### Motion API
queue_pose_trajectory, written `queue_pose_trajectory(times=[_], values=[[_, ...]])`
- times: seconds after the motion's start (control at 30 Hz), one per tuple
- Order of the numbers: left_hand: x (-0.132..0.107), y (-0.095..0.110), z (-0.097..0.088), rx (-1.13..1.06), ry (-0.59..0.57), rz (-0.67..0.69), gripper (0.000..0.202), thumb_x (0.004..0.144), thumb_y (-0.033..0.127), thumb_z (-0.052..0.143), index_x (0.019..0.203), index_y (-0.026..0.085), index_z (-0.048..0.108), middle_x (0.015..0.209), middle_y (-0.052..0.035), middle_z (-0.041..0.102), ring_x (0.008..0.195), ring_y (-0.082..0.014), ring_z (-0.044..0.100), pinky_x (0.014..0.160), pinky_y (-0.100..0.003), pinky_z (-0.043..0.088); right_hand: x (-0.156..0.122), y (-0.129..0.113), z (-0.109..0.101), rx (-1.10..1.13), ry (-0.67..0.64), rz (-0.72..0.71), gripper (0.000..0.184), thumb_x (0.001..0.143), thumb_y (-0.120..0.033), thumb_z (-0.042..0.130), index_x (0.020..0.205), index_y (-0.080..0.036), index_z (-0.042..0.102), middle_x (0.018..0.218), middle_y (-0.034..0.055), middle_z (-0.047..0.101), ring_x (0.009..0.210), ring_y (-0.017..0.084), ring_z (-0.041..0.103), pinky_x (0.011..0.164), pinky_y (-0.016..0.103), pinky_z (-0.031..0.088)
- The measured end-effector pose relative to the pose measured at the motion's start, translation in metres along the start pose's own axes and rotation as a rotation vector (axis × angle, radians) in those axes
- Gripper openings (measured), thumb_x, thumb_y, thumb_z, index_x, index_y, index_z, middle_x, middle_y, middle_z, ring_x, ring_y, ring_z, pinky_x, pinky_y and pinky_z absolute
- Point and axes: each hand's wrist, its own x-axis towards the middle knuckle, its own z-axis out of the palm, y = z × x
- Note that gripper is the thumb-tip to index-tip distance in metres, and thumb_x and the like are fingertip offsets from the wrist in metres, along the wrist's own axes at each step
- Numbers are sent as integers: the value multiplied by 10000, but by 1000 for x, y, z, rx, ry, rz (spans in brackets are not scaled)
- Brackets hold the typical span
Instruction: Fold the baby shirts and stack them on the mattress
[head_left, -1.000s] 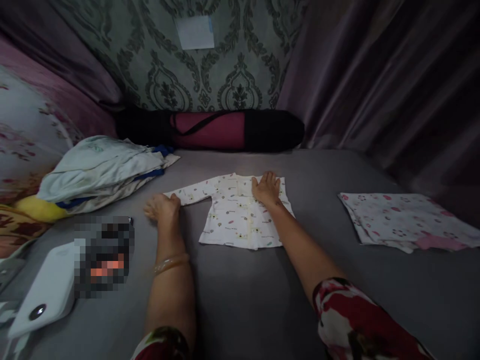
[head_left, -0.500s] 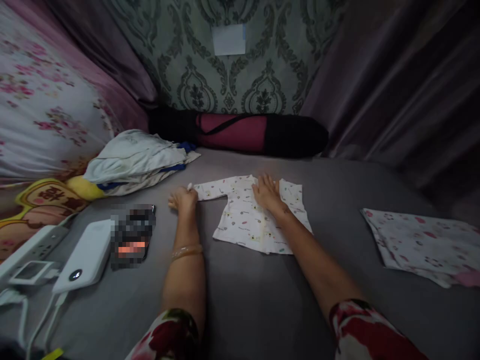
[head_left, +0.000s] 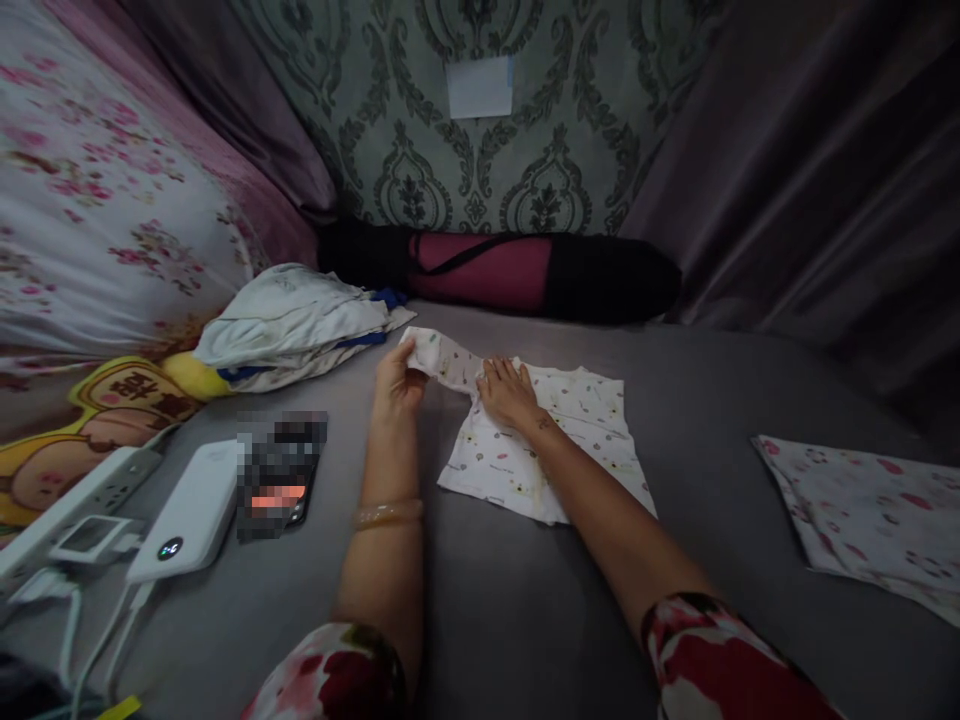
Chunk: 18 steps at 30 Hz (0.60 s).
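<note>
The sleeve end of the small printed shirt is clamped in the left hand. Right of this grip, the shirt body is spread on the grey surface, and the right hand is laid flat upon it with fingers extended.

Can't see the bit of shirt under the right hand, or some fingers of the left hand under the sleeve. Can't read the tiny words on the shirt. Can't make out the phone under blurry squares. Can't see all of the folded cloth, cut off at the right edge, or the plug strip and yellow pillow, cut off at the left.
</note>
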Motion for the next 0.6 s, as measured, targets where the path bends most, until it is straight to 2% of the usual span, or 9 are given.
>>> queue_pose_trajectory(times=[0.13,0.23,0.33,0.4,0.5,0.53,0.6], values=[[-18,-5,22,-92,-195,-76,127,817,118,565,912,128,649,834,-49,714,837,-149,687,777,-222,553,-1,-1,1,13,12,-1,632,999,-496,245,1515,-132,289,1579,114,228,1452,279,150,1164,484,49],[-27,-20,36,-87,-266,-71,117,823,158,584,910,126,655,875,-67,728,893,-167,688,821,-244,547,0,2,-4,62,4,-17,665,985,-523,292,1507,-111,298,1566,142,253,1449,290,161,1163,489,58],[-30,-37,44,-65,-281,-11,130,777,211,662,884,140,641,877,-68,733,907,-180,689,835,-264,534,-3,9,-13,154,35,-50,639,948,-437,430,1472,-77,353,1545,182,283,1433,288,216,1163,439,125],[-31,-45,47,-50,-283,7,165,759,236,690,885,151,626,881,-67,732,911,-181,688,838,-274,523,-8,17,-20,272,124,-32,519,919,-318,480,1386,-93,477,1498,175,373,1387,271,317,1143,388,207],[-36,-55,51,-27,-269,16,154,784,250,679,896,174,604,909,-65,727,928,-176,676,833,-281,512,-20,27,-29,657,187,140,319,919,-254,458,1155,-133,633,1275,141,597,1202,247,527,1058,363,359],[-39,-58,53,-11,-279,22,148,800,257,668,907,180,600,927,-62,725,933,-174,671,828,-280,509,-25,31,-32,849,162,222,301,936,-285,442,1105,-136,640,1192,135,639,1124,242,578,1017,368,406],[-48,-64,57,47,-359,16,160,840,308,643,938,188,603,974,-62,716,962,-179,657,827,-282,503,-32,36,-38,1265,51,374,392,983,-394,348,1089,-130,617,1087,139,669,988,235,640,936,389,475]])
